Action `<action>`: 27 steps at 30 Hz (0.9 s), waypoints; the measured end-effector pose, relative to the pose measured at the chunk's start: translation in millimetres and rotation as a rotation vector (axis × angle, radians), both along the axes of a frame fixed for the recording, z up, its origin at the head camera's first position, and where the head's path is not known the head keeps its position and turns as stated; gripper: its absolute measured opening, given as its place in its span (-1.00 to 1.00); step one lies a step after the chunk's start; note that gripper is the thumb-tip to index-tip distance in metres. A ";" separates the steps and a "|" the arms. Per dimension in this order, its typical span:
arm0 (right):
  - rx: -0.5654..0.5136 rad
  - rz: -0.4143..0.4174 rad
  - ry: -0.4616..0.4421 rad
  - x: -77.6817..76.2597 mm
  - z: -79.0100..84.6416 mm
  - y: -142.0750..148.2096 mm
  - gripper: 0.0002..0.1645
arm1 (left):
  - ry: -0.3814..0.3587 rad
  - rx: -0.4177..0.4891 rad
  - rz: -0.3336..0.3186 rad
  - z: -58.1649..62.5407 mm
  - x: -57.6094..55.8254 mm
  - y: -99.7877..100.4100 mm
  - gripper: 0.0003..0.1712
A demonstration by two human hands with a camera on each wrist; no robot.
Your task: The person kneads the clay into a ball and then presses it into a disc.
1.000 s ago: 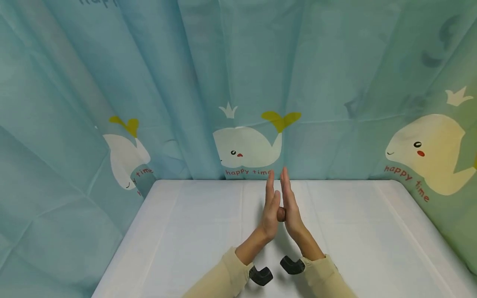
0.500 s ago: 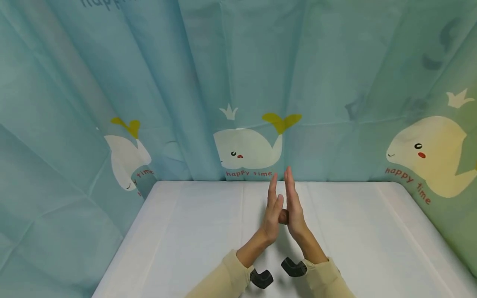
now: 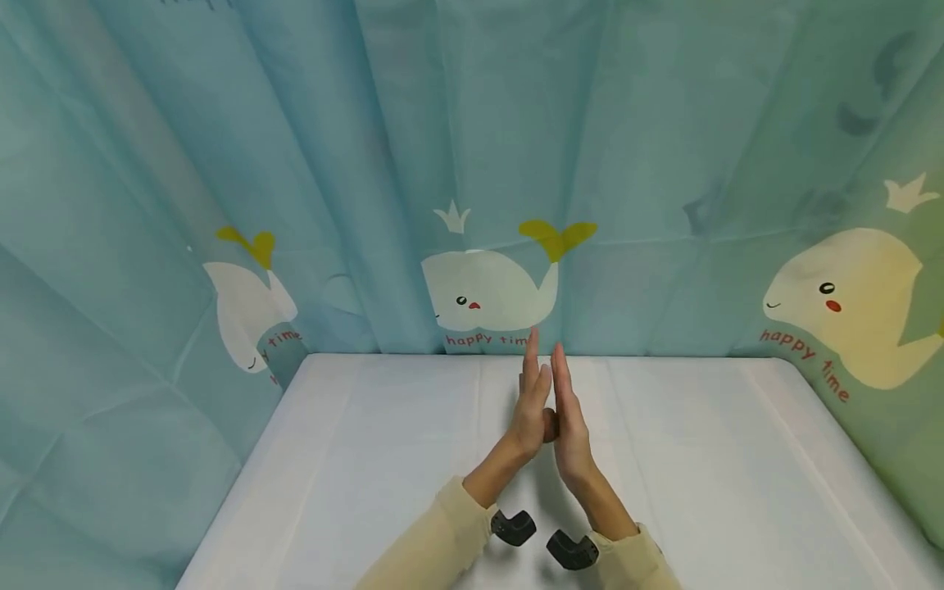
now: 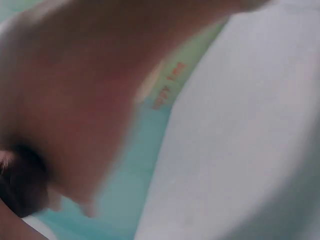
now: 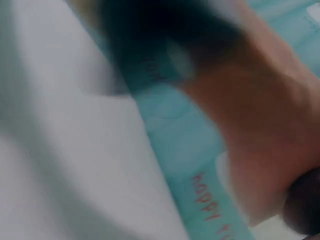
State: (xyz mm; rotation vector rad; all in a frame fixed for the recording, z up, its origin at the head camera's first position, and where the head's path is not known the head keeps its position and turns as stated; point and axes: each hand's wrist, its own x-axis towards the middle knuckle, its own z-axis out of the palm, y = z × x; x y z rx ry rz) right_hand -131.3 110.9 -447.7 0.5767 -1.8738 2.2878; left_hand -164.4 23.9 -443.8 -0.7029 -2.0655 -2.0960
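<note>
Since half a second ago, the left hand point(image 3: 527, 418) has slid forward and the right hand point(image 3: 572, 434) back, so the left now reaches farther. From where I stand, both palms face each other, fingers straight, with a round brown lump point(image 3: 550, 425) between them, above the counter point(image 3: 383, 426). It looks like rolling; I'd keep the palms parallel, the pressure light and the strokes even.

Red "happy time" lettering point(image 3: 810, 353) repeats across the curtain point(image 3: 649, 164).
</note>
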 end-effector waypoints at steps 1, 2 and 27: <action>0.000 -0.005 -0.002 -1.8 3.2 1.6 -0.29 | 0.000 0.000 -0.013 -1.7 1.2 1.1 -0.20; 0.005 -0.009 -0.003 -4.1 6.1 3.3 -0.29 | -0.005 0.008 -0.027 -3.2 2.4 2.5 -0.20; 0.139 -0.041 0.017 -16.8 13.7 5.2 -0.34 | 0.044 -0.065 0.064 -10.3 8.4 3.1 -0.26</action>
